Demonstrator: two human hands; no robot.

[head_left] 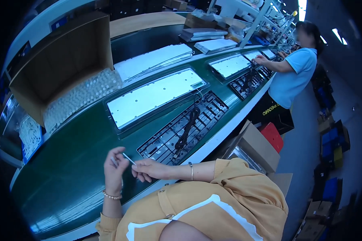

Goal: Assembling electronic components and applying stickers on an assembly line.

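My left hand [115,164], a beaded bracelet at its wrist, is raised over the near edge of the green bench. Its fingers are curled around a small pale stick-like piece [114,162]. Beside it my right hand [145,169] pinches the lower end of a thin white strip [128,158], whose upper end meets my left fingertips. Just beyond my right hand lies a black keyboard frame [159,144], open side up, with a coiled black cable [188,128] on it. Behind that is a keyboard part with a white backing sheet [155,97], joined to the cable side by thin wires.
At left stand a cardboard box [64,60], bubble wrap [82,96] and a blue-edged bin of small white pieces [29,136]. White sheets [153,61] are stacked behind. To the right, a co-worker in light blue [299,68] handles another keyboard [231,66]; an open carton [255,146] sits below.
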